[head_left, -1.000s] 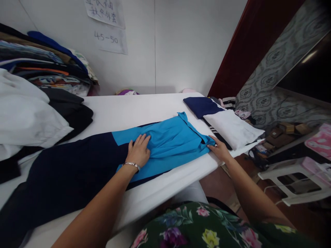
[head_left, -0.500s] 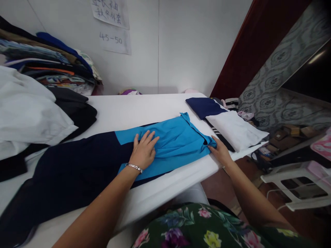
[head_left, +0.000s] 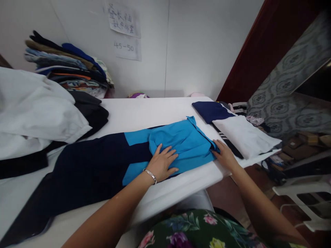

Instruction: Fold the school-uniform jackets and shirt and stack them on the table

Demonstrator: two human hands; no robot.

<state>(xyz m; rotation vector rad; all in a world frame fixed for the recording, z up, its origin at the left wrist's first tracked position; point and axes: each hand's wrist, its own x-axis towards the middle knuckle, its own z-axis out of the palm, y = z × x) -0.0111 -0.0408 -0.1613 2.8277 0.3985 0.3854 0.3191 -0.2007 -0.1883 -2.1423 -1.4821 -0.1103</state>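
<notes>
A navy and turquoise garment (head_left: 184,137) lies lengthwise on the white table, its turquoise part folded over at the right end. My left hand (head_left: 162,162), with a silver bracelet at the wrist, rests flat on the turquoise cloth, fingers spread. At the garment's near right corner, my right hand (head_left: 225,154) pinches the turquoise edge between thumb and fingers. A long dark navy part (head_left: 90,168) of it stretches out to the left.
White cloth (head_left: 38,106) and black clothes are heaped at the left, before a tall stack of folded clothes (head_left: 74,69). Folded white (head_left: 245,136) and navy (head_left: 212,111) garments lie at the table's right end. A white plastic stool (head_left: 307,196) stands at the lower right.
My left hand has slid right and nearer over the cloth, and the turquoise layer has bunched rightward, baring more navy beneath. My right hand keeps its hold on the corner. The view has shifted slightly left.
</notes>
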